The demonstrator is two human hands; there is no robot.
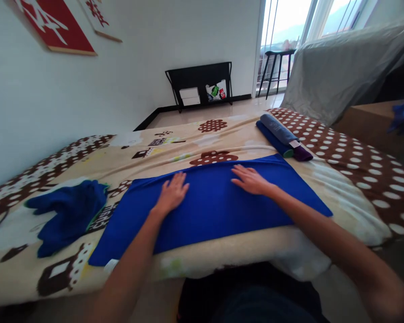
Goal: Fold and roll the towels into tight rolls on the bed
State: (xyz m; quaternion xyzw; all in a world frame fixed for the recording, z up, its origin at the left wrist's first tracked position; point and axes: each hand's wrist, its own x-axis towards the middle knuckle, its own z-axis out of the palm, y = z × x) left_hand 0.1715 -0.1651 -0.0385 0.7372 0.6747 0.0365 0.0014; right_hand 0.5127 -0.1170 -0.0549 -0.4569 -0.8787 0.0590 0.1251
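A blue towel (208, 206) lies spread out flat on the patterned blanket, with a small white label at its near left corner. My left hand (173, 192) rests on its left half, palm down with the fingers apart. On the right half, near the far edge, my right hand (251, 179) lies flat with fingers stretched out. Neither hand grips anything. To the left sits a crumpled blue cloth (74, 211) with green edging. Several rolled towels (278, 130) in grey, blue and purple lie together at the far right of the spread towel.
The blanket (175, 157), beige with brown polka-dot borders, covers the bed. Beyond it a black rack (198, 80) stands against the wall, and a black stool (276, 67) by the window. Plastic sheeting (343, 58) drapes something large at right, near a cardboard box (366, 121).
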